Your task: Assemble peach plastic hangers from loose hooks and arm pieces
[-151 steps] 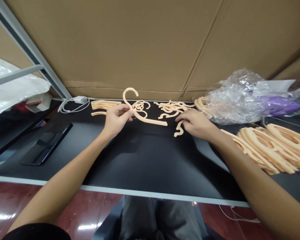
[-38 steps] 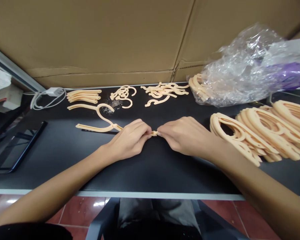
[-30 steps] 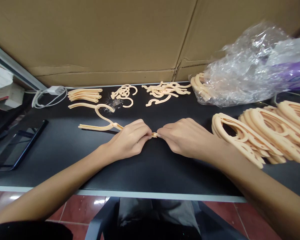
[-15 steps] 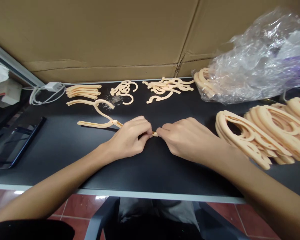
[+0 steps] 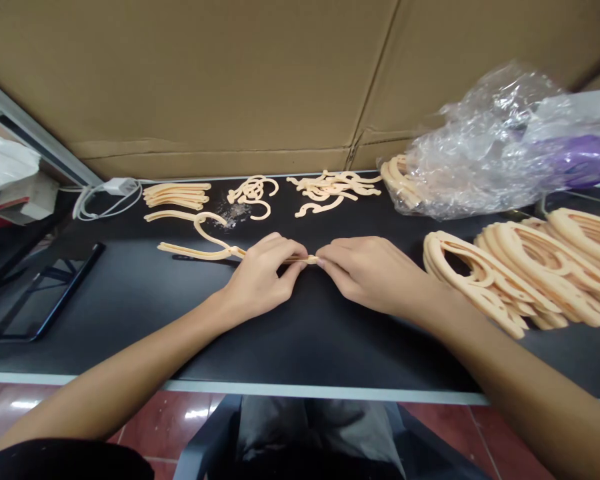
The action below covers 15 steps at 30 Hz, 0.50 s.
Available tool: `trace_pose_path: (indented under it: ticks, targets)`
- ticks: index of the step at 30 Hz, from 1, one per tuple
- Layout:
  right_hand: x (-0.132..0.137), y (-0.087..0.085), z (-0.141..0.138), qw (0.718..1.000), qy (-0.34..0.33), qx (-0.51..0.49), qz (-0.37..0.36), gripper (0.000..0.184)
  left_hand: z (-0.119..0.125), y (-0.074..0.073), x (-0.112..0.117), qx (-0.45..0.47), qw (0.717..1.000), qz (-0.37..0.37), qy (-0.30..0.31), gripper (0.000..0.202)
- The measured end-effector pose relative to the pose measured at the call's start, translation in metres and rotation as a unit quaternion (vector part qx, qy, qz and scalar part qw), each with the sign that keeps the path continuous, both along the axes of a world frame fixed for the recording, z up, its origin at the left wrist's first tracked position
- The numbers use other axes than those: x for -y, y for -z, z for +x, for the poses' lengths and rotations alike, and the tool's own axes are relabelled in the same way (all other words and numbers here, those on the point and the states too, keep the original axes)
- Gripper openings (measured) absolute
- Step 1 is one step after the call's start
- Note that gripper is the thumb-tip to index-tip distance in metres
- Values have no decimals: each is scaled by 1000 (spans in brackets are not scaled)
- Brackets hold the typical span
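Note:
A thin peach plastic hanger (image 5: pixel 200 245) lies on the black table (image 5: pixel 290 333), its hook curling up at the left. My left hand (image 5: pixel 260 277) is closed around the hanger's right arm. My right hand (image 5: pixel 370 270) pinches the tip of that same arm, fingertip to fingertip with the left. Whether a small separate piece sits between the fingers is hidden.
Along the far edge lie a row of curved strips (image 5: pixel 177 195), a small heap of hooks (image 5: pixel 253 192) and a pile of small pieces (image 5: pixel 333 190). Stacked hanger frames (image 5: pixel 520 273) fill the right side under a crumpled plastic bag (image 5: pixel 500 153). A phone (image 5: pixel 45 293) and a white charger (image 5: pixel 115 188) lie left.
Five seconds ago my left hand held the hanger raised near the far piles and my right touched a small piece; both hands now meet at the hanger's arm tip. Little has moved in the last second.

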State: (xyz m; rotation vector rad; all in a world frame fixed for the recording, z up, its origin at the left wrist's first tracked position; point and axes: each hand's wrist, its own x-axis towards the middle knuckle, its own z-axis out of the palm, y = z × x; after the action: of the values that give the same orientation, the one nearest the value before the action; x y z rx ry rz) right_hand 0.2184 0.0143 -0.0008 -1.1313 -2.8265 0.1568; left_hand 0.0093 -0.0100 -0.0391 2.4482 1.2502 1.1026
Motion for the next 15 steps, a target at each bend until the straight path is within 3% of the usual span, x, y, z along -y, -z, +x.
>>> trace_pose_path:
  ticks: [5,10,13,15]
  targets:
    - [-10,10,5,995,7,-100,-19,30,-2,-4,0,-39,997,69,-14,11]
    - [-19,10,7,977,35,-209,-32,27,-3,-14,1,-53,986,122,-98,15]
    - [-19,7,7,967,49,-247,-38,27,-3,-18,1,-34,983,133,-120,5]
    - [-17,6,6,962,50,-264,-37,26,-3,-19,0,-7,986,116,-121,14]
